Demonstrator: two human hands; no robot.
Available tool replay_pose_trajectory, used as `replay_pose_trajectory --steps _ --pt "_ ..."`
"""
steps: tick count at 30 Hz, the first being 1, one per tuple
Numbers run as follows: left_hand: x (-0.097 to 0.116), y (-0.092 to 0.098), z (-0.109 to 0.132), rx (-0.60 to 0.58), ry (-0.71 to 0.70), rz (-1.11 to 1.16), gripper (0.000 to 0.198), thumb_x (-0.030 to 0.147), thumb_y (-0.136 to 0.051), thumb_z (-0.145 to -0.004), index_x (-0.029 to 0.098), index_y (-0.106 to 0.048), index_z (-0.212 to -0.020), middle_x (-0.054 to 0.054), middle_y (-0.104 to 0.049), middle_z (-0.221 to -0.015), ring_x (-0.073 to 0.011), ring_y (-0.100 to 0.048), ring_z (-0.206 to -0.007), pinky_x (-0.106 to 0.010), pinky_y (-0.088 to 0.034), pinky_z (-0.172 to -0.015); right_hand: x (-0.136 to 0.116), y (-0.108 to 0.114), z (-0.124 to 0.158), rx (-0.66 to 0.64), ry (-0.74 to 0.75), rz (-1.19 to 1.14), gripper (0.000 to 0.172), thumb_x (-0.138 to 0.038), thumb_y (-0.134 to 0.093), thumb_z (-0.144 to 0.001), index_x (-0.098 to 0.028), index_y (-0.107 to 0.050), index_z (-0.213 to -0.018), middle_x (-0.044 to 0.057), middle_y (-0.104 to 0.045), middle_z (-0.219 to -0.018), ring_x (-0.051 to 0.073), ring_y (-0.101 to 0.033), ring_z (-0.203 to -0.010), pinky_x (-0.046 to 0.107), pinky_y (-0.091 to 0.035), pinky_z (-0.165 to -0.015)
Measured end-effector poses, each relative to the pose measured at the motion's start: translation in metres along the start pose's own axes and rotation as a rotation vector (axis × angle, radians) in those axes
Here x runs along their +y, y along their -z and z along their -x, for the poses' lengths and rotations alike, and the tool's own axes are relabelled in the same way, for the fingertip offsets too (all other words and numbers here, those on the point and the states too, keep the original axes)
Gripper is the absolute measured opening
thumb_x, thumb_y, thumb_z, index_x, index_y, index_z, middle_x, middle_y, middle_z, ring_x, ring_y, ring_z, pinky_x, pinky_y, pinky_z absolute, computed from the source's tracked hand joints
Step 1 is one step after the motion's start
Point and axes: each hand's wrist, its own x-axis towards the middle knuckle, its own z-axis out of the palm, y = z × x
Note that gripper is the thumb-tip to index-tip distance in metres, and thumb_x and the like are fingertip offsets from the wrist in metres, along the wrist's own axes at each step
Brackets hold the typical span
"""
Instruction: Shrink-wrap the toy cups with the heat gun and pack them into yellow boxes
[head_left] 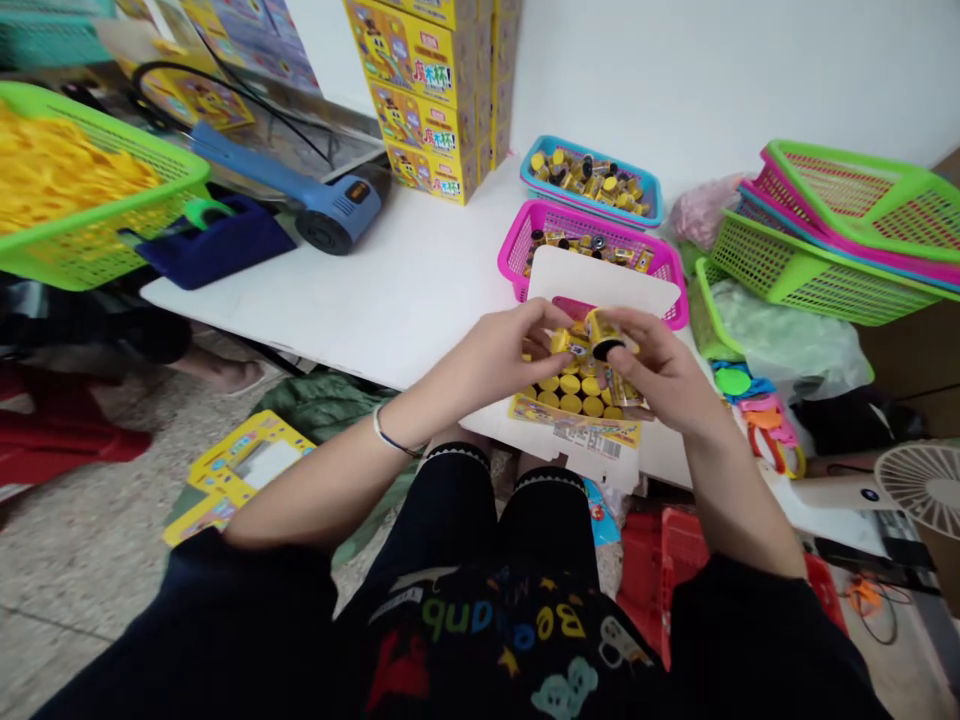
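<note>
An open yellow carton [577, 428] with a white flap stands at the table's front edge, with rows of small yellow-capped cups [570, 385] inside. Above it, my right hand [664, 370] pinches a small yellow cup [600, 330] whose black end faces me. My left hand [525, 345] is curled around another small yellow cup [571, 345], close beside the first. The fingers of both hands partly hide these cups and the carton's far side.
Behind the carton sit a pink basket [517, 240] and a blue basket [652, 205], both holding small cups. Stacked yellow boxes [424, 110], a blue heat-gun-like tool [330, 205] and a tape dispenser [217, 245] are to the left. Stacked baskets [795, 265] and a fan [930, 490] stand right.
</note>
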Motion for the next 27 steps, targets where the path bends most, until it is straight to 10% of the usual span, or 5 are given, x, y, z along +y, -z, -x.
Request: replay_pose_trajectory --steps 5,13,27 --pt "0.014 0.018 -0.010 -0.203 -0.080 -0.599 0.024 0.015 -0.068 -0.083 0.017 -0.074 -0.107 -0.005 -0.071 -0.107 -0.0166 -0.070 -0.093 -0.029 -0.055 -0.088 0.012 0.000 -0.018 -0.035 0.160 0.542 0.050 -0.041 -0.078 -0.084 -0.032 -0.066 -0.131 0.007 -0.066 -0.124 0.029 -0.061 -0.119 0.046 -0.055 -0.098" --pt "0.031 -0.021 -0.005 -0.213 0.080 -1.133 0.020 0.007 -0.054 -0.094 0.011 -0.070 -0.105 -0.015 -0.073 -0.100 -0.0287 -0.069 -0.096 -0.038 -0.052 -0.080 0.009 -0.048 -0.034 0.000 0.026 1.127 0.038 -0.027 -0.077 -0.083 -0.021 -0.060 -0.116 0.014 -0.064 -0.122 0.034 -0.067 -0.100 0.044 -0.053 -0.076" --pt "0.009 -0.019 -0.009 -0.228 -0.064 -0.918 0.017 0.020 -0.072 -0.090 0.012 -0.070 -0.105 -0.014 -0.073 -0.103 -0.0302 -0.059 -0.105 -0.040 -0.049 -0.089 0.025 -0.008 -0.040 -0.172 0.133 0.669 0.029 -0.032 -0.076 -0.080 -0.019 -0.070 -0.105 0.009 -0.068 -0.103 0.025 -0.064 -0.094 0.041 -0.053 -0.084"
